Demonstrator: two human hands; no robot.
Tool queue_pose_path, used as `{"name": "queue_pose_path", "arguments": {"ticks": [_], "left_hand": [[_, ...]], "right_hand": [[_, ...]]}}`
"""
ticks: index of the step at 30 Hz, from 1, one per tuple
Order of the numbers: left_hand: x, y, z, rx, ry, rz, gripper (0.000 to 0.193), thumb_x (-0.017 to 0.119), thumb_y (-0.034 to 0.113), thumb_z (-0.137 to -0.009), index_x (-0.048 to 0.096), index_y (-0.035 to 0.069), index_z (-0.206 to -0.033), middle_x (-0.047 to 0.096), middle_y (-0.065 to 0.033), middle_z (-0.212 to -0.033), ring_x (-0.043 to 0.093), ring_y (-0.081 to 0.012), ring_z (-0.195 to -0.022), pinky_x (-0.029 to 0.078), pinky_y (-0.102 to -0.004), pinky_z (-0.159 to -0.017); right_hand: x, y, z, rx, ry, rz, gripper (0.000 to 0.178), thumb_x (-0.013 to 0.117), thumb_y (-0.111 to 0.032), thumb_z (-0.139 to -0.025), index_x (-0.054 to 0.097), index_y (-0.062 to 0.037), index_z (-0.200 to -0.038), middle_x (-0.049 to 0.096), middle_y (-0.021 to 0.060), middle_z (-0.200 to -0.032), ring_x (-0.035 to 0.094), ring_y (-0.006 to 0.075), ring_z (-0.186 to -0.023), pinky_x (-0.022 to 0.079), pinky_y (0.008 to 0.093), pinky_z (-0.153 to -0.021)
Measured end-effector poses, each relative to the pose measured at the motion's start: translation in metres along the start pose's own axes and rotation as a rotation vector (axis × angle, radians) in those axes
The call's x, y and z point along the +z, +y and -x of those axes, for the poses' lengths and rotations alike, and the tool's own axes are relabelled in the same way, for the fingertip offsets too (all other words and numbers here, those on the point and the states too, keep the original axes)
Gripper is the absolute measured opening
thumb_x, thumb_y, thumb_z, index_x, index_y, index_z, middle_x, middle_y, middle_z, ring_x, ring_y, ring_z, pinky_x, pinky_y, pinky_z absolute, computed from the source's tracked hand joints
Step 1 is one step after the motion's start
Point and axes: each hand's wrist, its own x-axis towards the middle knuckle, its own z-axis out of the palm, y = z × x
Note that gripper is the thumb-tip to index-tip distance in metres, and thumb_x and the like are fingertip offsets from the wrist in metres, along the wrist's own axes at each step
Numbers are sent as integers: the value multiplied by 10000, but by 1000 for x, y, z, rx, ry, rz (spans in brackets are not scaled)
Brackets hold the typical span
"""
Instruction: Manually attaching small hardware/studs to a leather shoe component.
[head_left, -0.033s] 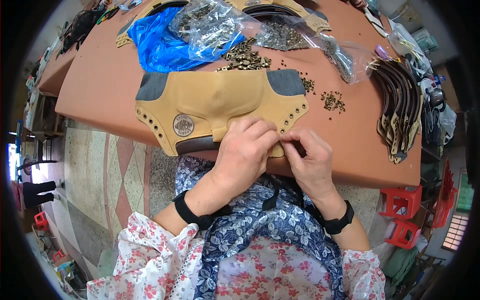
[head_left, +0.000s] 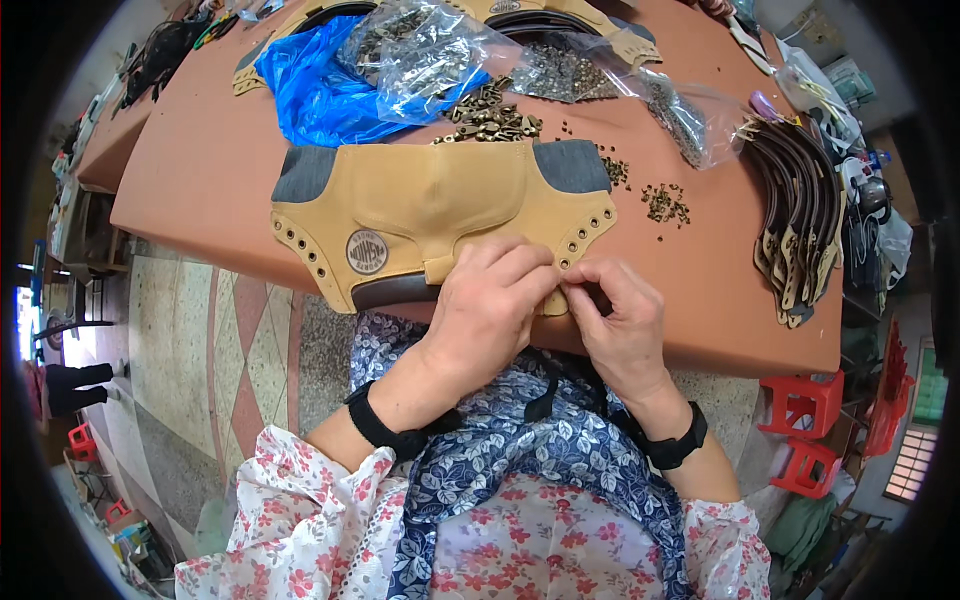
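Observation:
A tan shoe upper (head_left: 440, 190) with grey corner patches and a round dark emblem lies flat at the table's front edge. Brass eyelets line both of its lower side flaps. My left hand (head_left: 488, 300) is closed over the upper's lower right part, thumb hidden beneath. Beside it, my right hand (head_left: 625, 315) pinches with thumb and forefinger at the flap's edge, just under the lowest visible eyelet. Whatever lies between those fingertips is too small or hidden to name. A dark lining strip (head_left: 395, 291) shows along the upper's near edge.
Behind the upper are a heap of brass hooks (head_left: 490, 122), a blue plastic bag (head_left: 315, 90) and clear bags of metal bits (head_left: 565, 75). Small brass pieces (head_left: 665, 204) lie scattered to the right. Stacked dark-lined uppers (head_left: 795, 210) sit at the right edge, above red stools (head_left: 805, 465).

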Motion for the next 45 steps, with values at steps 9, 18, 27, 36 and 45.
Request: {"name": "queue_pose_path", "arguments": {"ticks": [9,18,27,36,45], "left_hand": [[-17,-5,11,212,-85,-75,370,756,79,-819,676,-33,-1162,666,-157,-1200,652,-336,-1134,541,-427,-904],[-17,-9,14,262,-107,-178,384,740,110,-842,670,-31,-1192,660,-161,-1207,651,-336,-1136,550,-416,-907],[-15,-12,15,307,-81,-158,386,708,95,-819,680,-27,-1184,667,-166,-1197,654,-346,-1127,547,-427,-875],[-14,-14,16,304,-102,-163,403,705,95,-810,673,-24,-1194,657,-170,-1218,651,-345,-1134,535,-429,-883],[-11,-15,18,293,-107,-171,398,728,90,-820,667,-17,-1199,646,-162,-1253,640,-334,-1161,522,-423,-900]], "right_hand": [[1,2,1,25,5,-27,121,703,41,-818,656,-25,-908,668,133,-828,661,315,-776,525,391,-683],[0,-1,0,-12,19,3,118,701,48,-819,653,-21,-901,667,133,-822,661,315,-771,525,389,-675],[1,0,-1,-23,34,-18,114,694,54,-823,652,-21,-898,671,131,-819,664,309,-768,523,386,-672],[1,3,0,28,7,-48,99,705,32,-830,668,-26,-902,681,121,-813,670,289,-752,527,368,-671],[1,4,2,70,24,-79,97,717,25,-847,661,-26,-908,682,112,-818,672,258,-733,522,348,-640]]}}
